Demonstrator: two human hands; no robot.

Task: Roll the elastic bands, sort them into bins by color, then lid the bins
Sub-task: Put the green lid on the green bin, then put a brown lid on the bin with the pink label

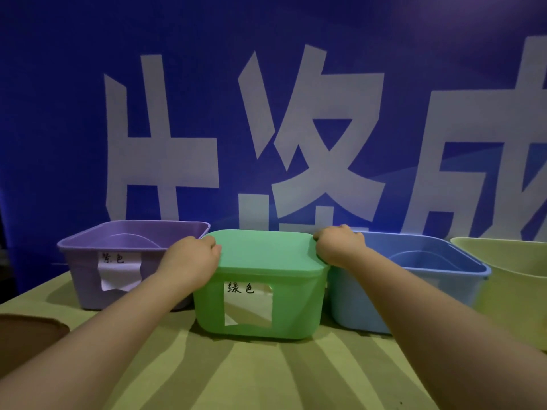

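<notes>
The green lid [266, 251] sits on the green bin [293, 309], which stands mid-bench [266, 377] between the open purple bin [85, 279] and the open blue bin [370, 300]. The left grip [192, 255] curls over the lid's left edge and holds it. The right grip [339, 244] clasps the lid's right edge. A yellow bin [515, 291] stands just beside the blue one.

place: staged display booth | cues: blue banner [88, 113] with huge white characters behind table [266, 377], paper-labelled green bin [296, 315]
</notes>
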